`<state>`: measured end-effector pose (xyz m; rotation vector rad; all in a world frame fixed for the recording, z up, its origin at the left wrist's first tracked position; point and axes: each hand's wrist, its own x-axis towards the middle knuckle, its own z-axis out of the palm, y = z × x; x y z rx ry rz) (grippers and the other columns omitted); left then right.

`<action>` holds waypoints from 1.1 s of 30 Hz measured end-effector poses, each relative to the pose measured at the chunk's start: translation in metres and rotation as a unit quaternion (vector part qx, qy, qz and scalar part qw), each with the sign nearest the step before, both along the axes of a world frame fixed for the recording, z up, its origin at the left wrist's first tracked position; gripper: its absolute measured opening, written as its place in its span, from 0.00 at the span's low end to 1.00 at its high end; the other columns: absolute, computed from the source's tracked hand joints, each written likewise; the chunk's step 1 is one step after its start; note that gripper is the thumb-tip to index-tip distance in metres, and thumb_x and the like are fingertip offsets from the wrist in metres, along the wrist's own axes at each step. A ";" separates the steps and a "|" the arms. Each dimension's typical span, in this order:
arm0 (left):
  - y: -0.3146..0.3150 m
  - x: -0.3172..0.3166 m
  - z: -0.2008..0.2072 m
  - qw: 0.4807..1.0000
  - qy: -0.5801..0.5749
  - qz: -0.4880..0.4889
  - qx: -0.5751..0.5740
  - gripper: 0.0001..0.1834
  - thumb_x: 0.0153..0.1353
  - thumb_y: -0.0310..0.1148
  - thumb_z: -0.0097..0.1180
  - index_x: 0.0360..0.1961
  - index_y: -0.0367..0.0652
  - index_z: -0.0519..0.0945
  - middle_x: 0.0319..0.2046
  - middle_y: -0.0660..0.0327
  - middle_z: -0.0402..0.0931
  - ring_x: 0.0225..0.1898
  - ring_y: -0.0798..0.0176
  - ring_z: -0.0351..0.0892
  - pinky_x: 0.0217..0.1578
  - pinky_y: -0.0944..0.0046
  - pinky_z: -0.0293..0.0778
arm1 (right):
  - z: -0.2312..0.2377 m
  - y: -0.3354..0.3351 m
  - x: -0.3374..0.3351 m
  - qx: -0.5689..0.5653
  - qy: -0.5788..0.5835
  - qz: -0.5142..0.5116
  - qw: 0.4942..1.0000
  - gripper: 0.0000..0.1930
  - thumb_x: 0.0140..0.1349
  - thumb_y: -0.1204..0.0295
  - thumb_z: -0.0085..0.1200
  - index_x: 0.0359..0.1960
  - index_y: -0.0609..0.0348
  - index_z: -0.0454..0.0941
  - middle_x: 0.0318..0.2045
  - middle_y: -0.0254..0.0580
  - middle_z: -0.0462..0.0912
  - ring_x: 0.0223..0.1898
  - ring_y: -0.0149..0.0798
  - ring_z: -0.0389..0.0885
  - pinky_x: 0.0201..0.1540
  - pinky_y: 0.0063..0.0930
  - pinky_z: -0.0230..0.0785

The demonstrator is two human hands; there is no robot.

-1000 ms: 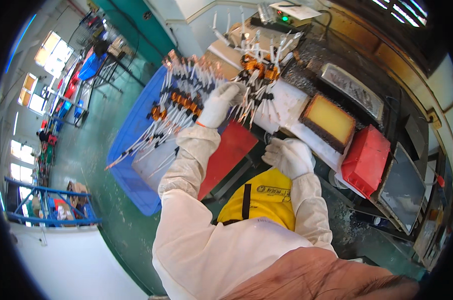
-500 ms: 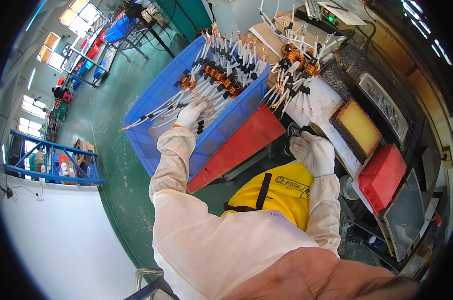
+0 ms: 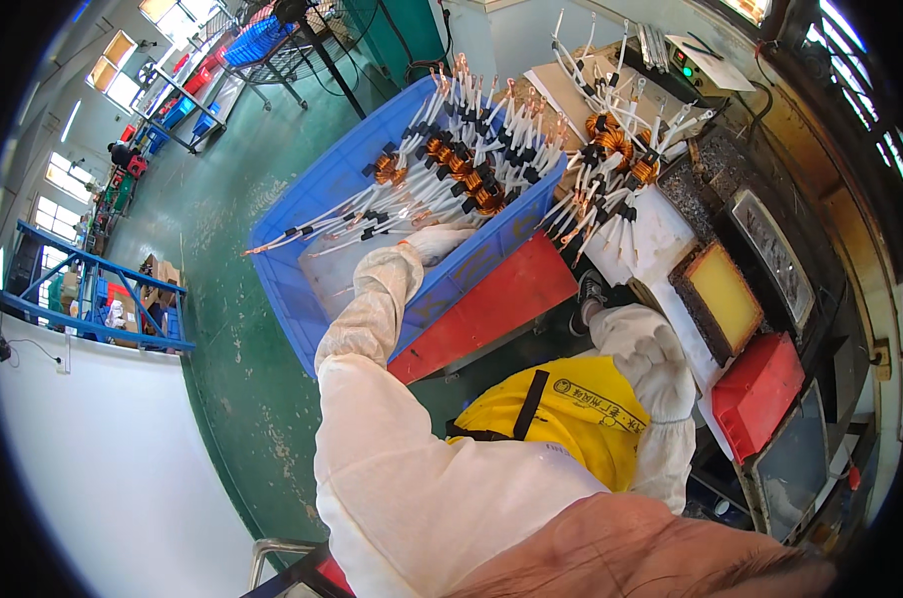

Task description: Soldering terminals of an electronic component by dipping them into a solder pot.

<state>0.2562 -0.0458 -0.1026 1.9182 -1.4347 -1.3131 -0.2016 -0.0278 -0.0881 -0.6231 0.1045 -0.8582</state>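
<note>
My left hand [image 3: 440,241], in a white glove, reaches into a blue plastic bin [image 3: 451,284] near its right wall. It touches the white leads of copper-wound ring coils [image 3: 461,174] laid in a row; its fingertips are blurred among the leads, so their grip is unclear. Copper lugs tip the leads, with black sleeves along them. My right hand [image 3: 616,324] is low over a yellow apron [image 3: 561,399] at the bench's front edge. Its fingers are hidden. More ring coils [image 3: 611,140] with splayed leads stand on the bench beyond the bin.
The bin rests on a red support [image 3: 491,314]. Along the bench to the right lie a dark block with a yellow top [image 3: 721,299], a metal-framed tray [image 3: 775,244] and a red plastic box [image 3: 760,394]. A small control box [image 3: 696,65] sits at the back.
My left hand has moved right across the bin, toward its right wall. The right hand has dropped lower and nearer me, its fingers no longer showing. The view has shifted slightly.
</note>
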 end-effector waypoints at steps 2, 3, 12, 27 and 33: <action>-0.009 0.004 -0.011 1.000 -0.010 0.011 -0.022 0.28 0.67 0.49 0.50 0.60 0.40 0.75 0.53 0.55 0.78 0.53 0.63 0.76 0.52 0.64 0.71 | -0.009 0.007 -0.005 0.035 -0.044 0.002 0.998 0.30 0.68 0.54 0.52 0.67 0.55 0.64 0.60 0.50 0.74 0.58 0.52 0.76 0.66 0.56 0.61; -0.013 0.002 -0.012 0.999 -0.018 0.018 -0.042 0.28 0.66 0.48 0.51 0.60 0.40 0.76 0.53 0.56 0.79 0.52 0.63 0.77 0.51 0.65 0.72 | -0.014 0.010 -0.007 0.072 -0.086 0.001 0.994 0.30 0.69 0.54 0.51 0.68 0.55 0.63 0.61 0.51 0.74 0.58 0.52 0.76 0.67 0.55 0.61; -0.076 0.069 -0.053 0.977 0.014 0.206 -0.051 0.18 0.62 0.41 0.53 0.41 0.37 0.81 0.37 0.57 0.82 0.44 0.60 0.81 0.45 0.59 0.75 | -0.061 0.026 -0.022 0.183 -0.049 -0.099 0.977 0.30 0.69 0.53 0.51 0.68 0.53 0.63 0.59 0.49 0.76 0.57 0.49 0.78 0.68 0.53 0.60; -0.045 0.174 -0.094 0.468 0.533 0.590 -0.385 0.26 0.65 0.45 0.55 0.56 0.36 0.68 0.53 0.53 0.71 0.48 0.56 0.73 0.49 0.53 0.76 | -0.059 0.015 -0.004 0.236 -0.035 -0.105 0.966 0.29 0.70 0.52 0.50 0.68 0.51 0.64 0.56 0.46 0.78 0.53 0.49 0.79 0.63 0.54 0.67; -0.048 0.177 -0.090 0.455 0.546 0.580 -0.397 0.28 0.68 0.43 0.50 0.61 0.34 0.62 0.55 0.51 0.70 0.51 0.52 0.74 0.53 0.51 0.75 | -0.060 0.012 -0.001 0.239 -0.037 -0.107 0.964 0.29 0.69 0.52 0.50 0.68 0.51 0.64 0.56 0.47 0.78 0.53 0.50 0.80 0.62 0.55 0.68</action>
